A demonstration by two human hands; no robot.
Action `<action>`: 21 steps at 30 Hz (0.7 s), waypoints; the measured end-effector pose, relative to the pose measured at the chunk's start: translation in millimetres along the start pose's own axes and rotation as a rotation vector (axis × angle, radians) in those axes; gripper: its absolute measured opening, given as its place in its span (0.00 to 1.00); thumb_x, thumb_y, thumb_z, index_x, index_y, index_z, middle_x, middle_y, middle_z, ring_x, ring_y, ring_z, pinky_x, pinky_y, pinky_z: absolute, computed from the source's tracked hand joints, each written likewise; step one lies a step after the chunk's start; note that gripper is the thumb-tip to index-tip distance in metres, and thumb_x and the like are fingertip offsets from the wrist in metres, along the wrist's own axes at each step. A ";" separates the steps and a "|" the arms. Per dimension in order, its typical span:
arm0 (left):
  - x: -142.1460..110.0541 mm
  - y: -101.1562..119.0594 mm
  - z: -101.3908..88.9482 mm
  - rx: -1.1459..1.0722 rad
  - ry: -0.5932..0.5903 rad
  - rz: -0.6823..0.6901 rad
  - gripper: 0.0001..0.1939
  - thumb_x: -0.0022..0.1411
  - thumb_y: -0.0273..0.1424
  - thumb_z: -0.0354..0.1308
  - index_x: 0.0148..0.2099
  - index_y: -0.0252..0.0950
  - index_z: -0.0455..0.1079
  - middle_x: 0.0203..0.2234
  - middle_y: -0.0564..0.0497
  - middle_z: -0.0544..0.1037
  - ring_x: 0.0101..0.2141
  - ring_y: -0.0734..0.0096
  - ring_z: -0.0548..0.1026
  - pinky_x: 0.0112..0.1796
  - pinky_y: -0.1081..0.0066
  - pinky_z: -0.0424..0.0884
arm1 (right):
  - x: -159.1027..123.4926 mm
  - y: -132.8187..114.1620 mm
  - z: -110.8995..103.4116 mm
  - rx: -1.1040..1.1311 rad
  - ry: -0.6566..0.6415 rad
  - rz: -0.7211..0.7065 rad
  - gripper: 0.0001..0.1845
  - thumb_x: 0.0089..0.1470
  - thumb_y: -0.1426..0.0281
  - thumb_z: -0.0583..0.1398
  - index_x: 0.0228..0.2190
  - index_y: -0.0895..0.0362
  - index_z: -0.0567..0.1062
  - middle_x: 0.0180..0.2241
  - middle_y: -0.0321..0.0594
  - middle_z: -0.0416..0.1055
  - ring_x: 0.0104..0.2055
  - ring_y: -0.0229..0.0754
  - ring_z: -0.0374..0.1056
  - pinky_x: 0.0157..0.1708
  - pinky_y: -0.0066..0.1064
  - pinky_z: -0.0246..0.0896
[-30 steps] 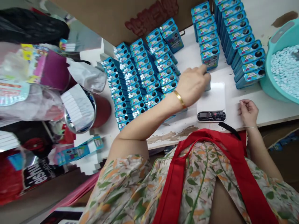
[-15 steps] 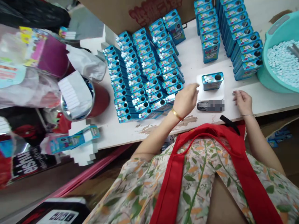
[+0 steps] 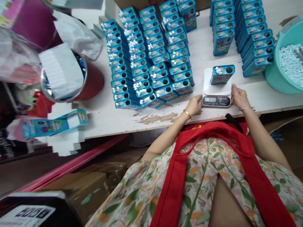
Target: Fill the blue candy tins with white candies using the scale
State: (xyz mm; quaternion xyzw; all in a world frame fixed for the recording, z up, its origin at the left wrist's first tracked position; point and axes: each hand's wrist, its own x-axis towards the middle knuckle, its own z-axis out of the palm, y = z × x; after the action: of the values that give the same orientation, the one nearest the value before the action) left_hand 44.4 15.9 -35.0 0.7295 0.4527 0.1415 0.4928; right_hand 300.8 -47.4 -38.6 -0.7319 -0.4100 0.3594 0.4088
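A white digital kitchen scale (image 3: 207, 86) lies flat near the table's front edge, its display lit with digits. On its platform stands a blue candy tin (image 3: 222, 74), upright, with white candies on its top beside a dark round hole. My left hand (image 3: 195, 105) is closed at the scale's left front corner, fingertips against the side. At the opposite side, my right hand (image 3: 239, 97) grips the right edge with bent fingers. Part of each hand's fingertips is hidden by the scale's rim.
Rows of similar blue tins (image 3: 161, 69) fill the left of the table, many topped with candies. More tins (image 3: 223, 42) stand behind the scale. A turquoise tub (image 3: 272, 75) of candies is at right. A red bucket (image 3: 93, 80) and an opened blue carton (image 3: 50, 126) are at left.
Both hands have come in to the sides of the scale, the left moving down and the right leftward. The view has shifted, and the tin is still on the scale.
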 end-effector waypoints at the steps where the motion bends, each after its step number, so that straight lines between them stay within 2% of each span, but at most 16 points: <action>1: -6.0 -1.2 -0.1 0.002 -0.006 -0.014 0.12 0.70 0.22 0.47 0.39 0.35 0.71 0.22 0.53 0.76 0.28 0.69 0.75 0.39 0.72 0.72 | -2.7 -0.3 1.0 -0.002 -0.014 0.002 0.40 0.52 0.29 0.53 0.21 0.54 0.65 0.14 0.36 0.61 0.19 0.38 0.64 0.20 0.29 0.58; 3: -20.3 -2.4 -2.5 0.053 -0.036 -0.030 0.12 0.70 0.23 0.46 0.40 0.35 0.71 0.24 0.52 0.77 0.28 0.69 0.76 0.38 0.72 0.72 | -9.2 -0.1 3.8 0.007 -0.050 0.019 0.41 0.50 0.27 0.52 0.21 0.54 0.65 0.14 0.35 0.61 0.17 0.38 0.63 0.18 0.30 0.57; 6: -41.5 1.7 -12.3 0.286 -0.043 0.005 0.11 0.71 0.27 0.49 0.44 0.35 0.73 0.32 0.47 0.81 0.34 0.65 0.79 0.42 0.69 0.73 | -19.7 1.0 9.2 0.048 -0.121 0.057 0.41 0.48 0.27 0.53 0.22 0.54 0.66 0.14 0.35 0.63 0.15 0.38 0.62 0.16 0.30 0.55; 8: -50.3 9.5 -21.8 0.435 0.061 0.095 0.14 0.72 0.32 0.50 0.51 0.34 0.73 0.40 0.43 0.82 0.41 0.61 0.80 0.46 0.66 0.74 | -25.2 1.7 12.0 0.070 -0.167 0.064 0.40 0.49 0.28 0.54 0.22 0.54 0.67 0.14 0.35 0.63 0.15 0.38 0.61 0.14 0.31 0.54; 10: -52.0 20.4 -31.4 0.498 0.224 0.239 0.22 0.74 0.40 0.48 0.61 0.33 0.69 0.50 0.37 0.79 0.51 0.57 0.77 0.54 0.61 0.72 | -28.6 1.5 13.8 0.080 -0.187 0.054 0.39 0.51 0.29 0.54 0.23 0.54 0.68 0.14 0.34 0.63 0.15 0.37 0.60 0.14 0.30 0.53; 12: -46.7 32.0 -38.9 0.527 0.336 0.381 0.31 0.73 0.48 0.48 0.67 0.32 0.63 0.62 0.34 0.71 0.63 0.52 0.69 0.63 0.54 0.63 | -30.3 0.1 14.8 0.087 -0.184 0.040 0.38 0.52 0.30 0.55 0.23 0.53 0.68 0.13 0.34 0.63 0.15 0.37 0.60 0.14 0.30 0.53; 13: -42.2 37.3 -41.5 0.547 0.356 0.425 0.35 0.72 0.52 0.48 0.69 0.33 0.61 0.66 0.34 0.66 0.68 0.50 0.62 0.67 0.51 0.57 | -30.8 -1.0 15.1 0.090 -0.183 0.036 0.38 0.52 0.30 0.55 0.23 0.53 0.68 0.13 0.33 0.62 0.14 0.37 0.59 0.13 0.30 0.53; 16: -26.8 49.4 -44.8 0.608 0.315 0.455 0.40 0.68 0.58 0.49 0.71 0.37 0.58 0.71 0.35 0.58 0.73 0.46 0.51 0.70 0.43 0.43 | -32.3 -5.4 14.8 0.095 -0.186 0.026 0.38 0.51 0.30 0.56 0.23 0.53 0.68 0.14 0.33 0.63 0.15 0.37 0.60 0.14 0.30 0.55; 21: -9.0 65.3 -39.5 0.670 0.224 0.473 0.40 0.67 0.58 0.52 0.70 0.38 0.60 0.72 0.37 0.56 0.73 0.44 0.49 0.70 0.38 0.38 | -35.4 -11.9 13.5 0.101 -0.191 0.028 0.38 0.51 0.30 0.56 0.28 0.54 0.73 0.16 0.34 0.65 0.17 0.38 0.62 0.17 0.31 0.60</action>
State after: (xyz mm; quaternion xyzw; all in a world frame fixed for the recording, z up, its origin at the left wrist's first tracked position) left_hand 47.7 25.3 41.2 0.9132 0.3445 0.1743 0.1304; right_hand 271.2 -71.1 -26.8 -0.6784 -0.4182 0.4534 0.3991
